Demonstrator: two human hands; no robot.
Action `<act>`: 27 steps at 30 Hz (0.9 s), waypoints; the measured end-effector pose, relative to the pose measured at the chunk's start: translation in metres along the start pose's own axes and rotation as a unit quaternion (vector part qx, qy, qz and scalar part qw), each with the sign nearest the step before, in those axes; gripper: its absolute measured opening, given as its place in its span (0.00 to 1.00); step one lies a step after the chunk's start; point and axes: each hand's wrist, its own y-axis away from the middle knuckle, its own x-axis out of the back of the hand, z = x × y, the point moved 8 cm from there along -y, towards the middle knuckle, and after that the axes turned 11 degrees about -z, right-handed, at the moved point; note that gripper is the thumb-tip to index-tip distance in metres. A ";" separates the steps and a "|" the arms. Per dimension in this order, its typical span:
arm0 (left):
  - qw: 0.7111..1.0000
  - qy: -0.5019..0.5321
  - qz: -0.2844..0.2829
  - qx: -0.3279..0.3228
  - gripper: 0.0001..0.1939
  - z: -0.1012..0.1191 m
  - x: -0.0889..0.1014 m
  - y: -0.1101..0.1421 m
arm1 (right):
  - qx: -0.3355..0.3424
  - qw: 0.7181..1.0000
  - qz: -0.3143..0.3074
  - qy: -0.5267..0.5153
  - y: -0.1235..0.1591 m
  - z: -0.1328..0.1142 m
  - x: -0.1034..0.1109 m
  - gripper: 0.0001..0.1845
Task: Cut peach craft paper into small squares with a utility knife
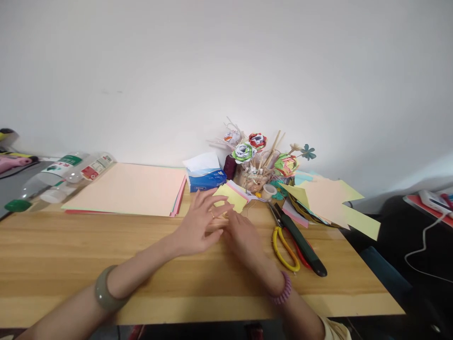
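My left hand (198, 222) lies over the wooden table (106, 255) with its fingers stretched out and apart, the tips reaching the small yellow paper squares (231, 197). My right hand (244, 238) rests just to its right, back upward; its fingers are tucked under the left hand and hidden. A grey-green bangle sits on my left wrist and a pink coil band on my right wrist.
A stack of peach and pink paper sheets (130, 189) lies at back left beside plastic bottles (60, 177). A blue tissue pack (205, 178), a holder of paper flowers (256, 163), yellow-handled scissors (283, 245), a black-handled tool (300, 241) and loose yellow sheets (332, 200) sit to the right.
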 end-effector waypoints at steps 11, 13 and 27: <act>0.958 0.184 0.111 0.188 0.18 -0.077 0.008 0.031 | -0.017 0.997 0.023 -0.071 -0.002 0.006 -0.004 0.39; 0.910 0.300 0.143 0.247 0.20 -0.096 0.001 0.040 | -0.022 0.995 0.029 -0.094 -0.004 0.008 -0.004 0.42; 0.923 0.318 0.155 0.149 0.24 -0.059 0.000 0.028 | -0.001 0.980 0.073 -0.185 -0.007 0.008 -0.007 0.45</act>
